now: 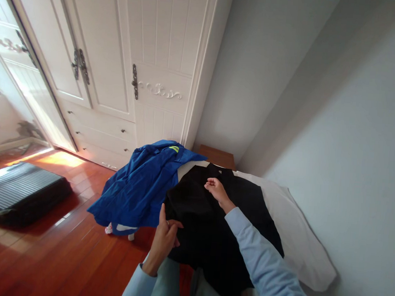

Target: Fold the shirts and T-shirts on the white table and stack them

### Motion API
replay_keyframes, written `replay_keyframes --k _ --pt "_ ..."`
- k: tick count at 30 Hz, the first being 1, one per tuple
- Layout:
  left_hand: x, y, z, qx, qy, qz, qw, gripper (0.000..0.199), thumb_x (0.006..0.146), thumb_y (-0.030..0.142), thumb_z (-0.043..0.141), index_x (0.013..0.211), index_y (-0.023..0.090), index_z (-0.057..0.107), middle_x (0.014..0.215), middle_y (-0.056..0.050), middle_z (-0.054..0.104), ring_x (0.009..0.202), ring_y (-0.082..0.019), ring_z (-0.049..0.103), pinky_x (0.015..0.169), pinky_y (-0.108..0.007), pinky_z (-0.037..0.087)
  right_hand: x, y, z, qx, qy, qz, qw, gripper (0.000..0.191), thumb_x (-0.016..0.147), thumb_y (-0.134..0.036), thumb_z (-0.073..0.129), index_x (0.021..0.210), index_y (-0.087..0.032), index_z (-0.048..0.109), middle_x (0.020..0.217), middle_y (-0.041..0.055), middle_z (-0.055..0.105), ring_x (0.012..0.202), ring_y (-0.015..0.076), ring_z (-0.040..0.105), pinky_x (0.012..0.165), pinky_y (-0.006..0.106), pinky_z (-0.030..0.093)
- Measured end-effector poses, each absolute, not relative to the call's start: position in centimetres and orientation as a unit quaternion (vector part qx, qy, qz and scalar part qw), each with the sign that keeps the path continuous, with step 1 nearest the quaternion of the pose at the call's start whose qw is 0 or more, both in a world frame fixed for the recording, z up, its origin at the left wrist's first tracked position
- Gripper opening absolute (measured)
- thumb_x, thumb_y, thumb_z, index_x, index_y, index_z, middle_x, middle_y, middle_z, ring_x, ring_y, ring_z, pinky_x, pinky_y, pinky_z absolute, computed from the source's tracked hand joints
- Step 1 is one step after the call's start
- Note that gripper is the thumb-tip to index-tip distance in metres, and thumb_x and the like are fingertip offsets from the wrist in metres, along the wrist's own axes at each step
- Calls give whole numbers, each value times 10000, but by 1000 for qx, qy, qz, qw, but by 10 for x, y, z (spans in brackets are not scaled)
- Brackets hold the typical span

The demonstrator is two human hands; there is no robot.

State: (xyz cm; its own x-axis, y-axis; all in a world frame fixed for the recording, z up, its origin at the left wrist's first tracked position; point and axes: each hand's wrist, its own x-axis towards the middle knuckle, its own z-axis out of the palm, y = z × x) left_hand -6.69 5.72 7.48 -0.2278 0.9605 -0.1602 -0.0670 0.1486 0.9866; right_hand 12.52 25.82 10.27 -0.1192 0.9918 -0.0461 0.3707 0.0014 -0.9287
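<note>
A black garment (211, 223), seemingly a shirt or jacket, lies spread out in front of me, its lower edge hanging towards my legs. At its left edge is my left hand (166, 237), index finger stretched out and the other fingers apart from it, beside the cloth. My right hand (217, 189) is over the upper part of the garment, below the collar (216, 169). Its fingers are curled together, and whatever is between them cannot be made out. To the left of the black cloth lies a blue garment (142, 184) with a yellow-green stripe.
White bedding or cloth (292, 211) lies under and to the right of the black garment, along the grey wall (357, 134). A white wardrobe (164, 48) stands ahead, with a brown wooden surface (217, 156) near its base. A dark ribbed suitcase (21, 188) lies on the red wooden floor (71, 252).
</note>
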Motion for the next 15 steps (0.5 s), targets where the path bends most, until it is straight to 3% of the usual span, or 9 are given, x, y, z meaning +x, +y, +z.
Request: replay_keyframes --k 6,9,12,15 --pt "-79 73 78 352 635 523 447 1019 894 542 598 1578 150 -48 1046 -115 723 372 -98 540 351 -236 396 82 310 105 -575 -647 408 291 637 753 -306 770 1324 -142 538 1365 188 590 1243 265 590 1034 365 463" --pt "-85 85 86 365 652 527 405 975 880 550 629 1572 147 73 1044 -102 717 383 -83 525 400 -241 439 65 341 108 -598 -651 381 272 642 723 -277 788 1307 -137 560 1314 200 625 1241 318 586 1043 417 446" --pt "-91 102 91 347 661 534 398 891 889 530 623 1549 147 162 1049 -93 703 365 -63 495 383 -235 424 52 365 110 -614 -653 357 262 598 602 -160 830 1171 -152 647 1189 180 690 1195 359 604 1032 450 442" --pt "-97 117 91 332 655 535 418 825 881 466 645 1514 127 242 905 -32 671 355 -61 471 348 -224 390 40 382 109 -608 -659 344 278 532 587 -127 808 1103 -167 681 1130 136 716 1155 339 628 1013 433 460"
